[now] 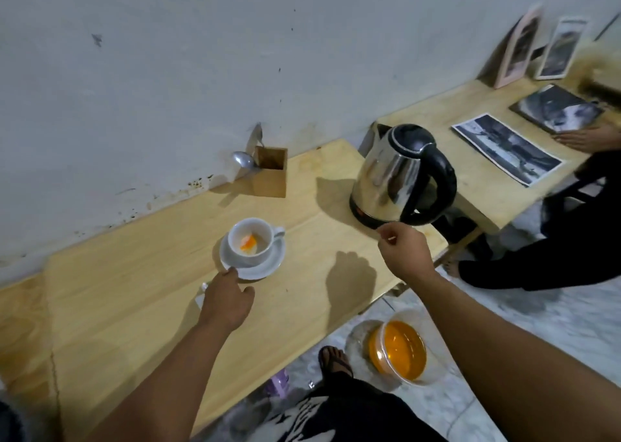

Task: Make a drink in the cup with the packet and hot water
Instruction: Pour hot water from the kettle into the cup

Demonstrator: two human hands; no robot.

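I was at the hot water step. My right hand (405, 255) was near the kettle (401, 176), just under its black handle, not touching it, fingers curled loosely on nothing. My left hand (226, 298) touched the saucer (265, 266) rim at 7 o'clock, fingers bent down; I could not tell for sure if it held the white scrap beside it, maybe the packet (201, 293). The cup (252, 241) sat on the saucer with orange powder in the bottom and no water. I judged that next I had to grab the handle, lift the kettle at 2 o'clock and pour slowly.
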